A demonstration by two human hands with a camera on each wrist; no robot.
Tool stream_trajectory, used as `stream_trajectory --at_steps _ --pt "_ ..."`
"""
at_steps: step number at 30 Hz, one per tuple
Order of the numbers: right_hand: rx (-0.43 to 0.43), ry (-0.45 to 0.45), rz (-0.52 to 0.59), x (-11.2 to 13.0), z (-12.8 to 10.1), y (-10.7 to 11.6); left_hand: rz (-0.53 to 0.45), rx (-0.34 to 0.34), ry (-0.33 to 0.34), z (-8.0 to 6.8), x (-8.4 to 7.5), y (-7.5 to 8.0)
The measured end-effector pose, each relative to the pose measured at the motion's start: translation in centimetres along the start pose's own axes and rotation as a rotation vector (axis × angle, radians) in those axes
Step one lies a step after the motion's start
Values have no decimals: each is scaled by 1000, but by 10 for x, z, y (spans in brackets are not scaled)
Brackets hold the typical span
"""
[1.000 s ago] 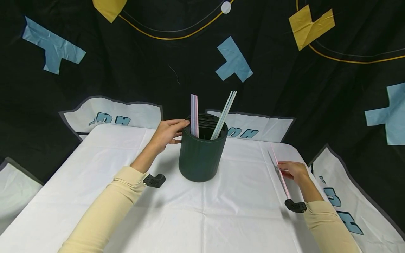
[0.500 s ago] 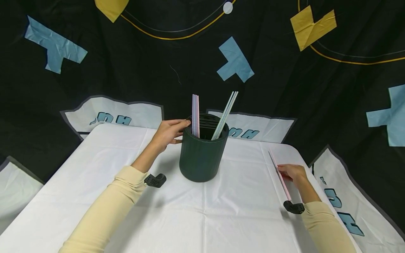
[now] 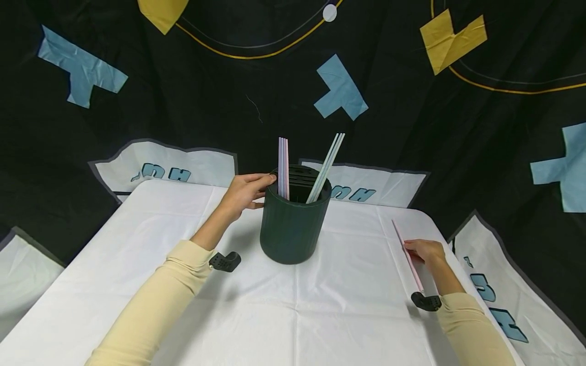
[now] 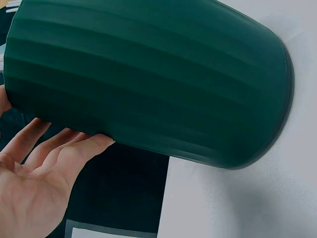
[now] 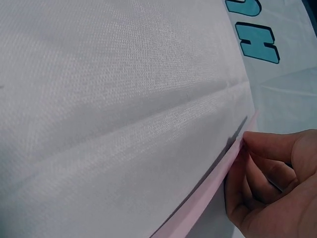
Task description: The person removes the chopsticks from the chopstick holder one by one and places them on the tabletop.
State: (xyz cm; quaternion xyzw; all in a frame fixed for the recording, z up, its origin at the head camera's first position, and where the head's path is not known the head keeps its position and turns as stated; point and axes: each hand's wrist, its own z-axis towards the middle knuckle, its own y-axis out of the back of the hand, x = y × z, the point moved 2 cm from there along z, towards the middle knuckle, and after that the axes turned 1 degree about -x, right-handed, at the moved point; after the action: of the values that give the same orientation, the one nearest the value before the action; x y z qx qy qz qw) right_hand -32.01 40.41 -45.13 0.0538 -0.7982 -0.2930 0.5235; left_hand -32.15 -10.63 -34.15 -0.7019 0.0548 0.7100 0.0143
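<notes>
A dark green utensil holder (image 3: 295, 231) with a black slotted insert (image 3: 302, 175) stands on the table. Purple and pink chopsticks (image 3: 283, 168) stick up at its left, pale green ones (image 3: 326, 168) lean right. My left hand (image 3: 242, 195) grips the holder's left rim. In the left wrist view, its fingertips (image 4: 101, 141) press the ribbed side, while most of the thumb is out of frame. Near the table's right edge, my right hand (image 3: 426, 250) pinches a pink chopstick (image 3: 406, 254) between thumb and fingers. In the right wrist view this chopstick (image 5: 210, 191) lies close along its shadow, on or just above the cloth.
A white cloth (image 3: 293, 315) covers the table. Behind it hangs a black backdrop (image 3: 220, 107) with blue and yellow shapes. A black wrist camera (image 3: 224, 262) sits at the left cuff, another wrist camera (image 3: 426, 301) at the right one.
My right hand has moved slightly down with the pink chopstick, whose far end has dropped and met its shadow. The left hand and the holder look unmoved.
</notes>
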Motion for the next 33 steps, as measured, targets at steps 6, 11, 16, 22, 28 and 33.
stream_trajectory --at_steps 6,11,16,22,28,33 --pt "-27 -21 -5 0 -1 6 -13 6 -9 0 -1 -3" --pt "-41 -18 14 7 -1 9 -16 0 -10 0 -1 -4" --pt "-24 20 -26 25 -2 5 -16 -5 -9 0 -1 -4" --pt "45 147 7 65 -26 -2 -3 -2 1 0 1 -4" --pt "134 247 41 110 -54 -12 -1 4 -19 -1 0 -2" --pt "217 311 83 142 -76 -22 -1 2 -22 -1 0 -1"
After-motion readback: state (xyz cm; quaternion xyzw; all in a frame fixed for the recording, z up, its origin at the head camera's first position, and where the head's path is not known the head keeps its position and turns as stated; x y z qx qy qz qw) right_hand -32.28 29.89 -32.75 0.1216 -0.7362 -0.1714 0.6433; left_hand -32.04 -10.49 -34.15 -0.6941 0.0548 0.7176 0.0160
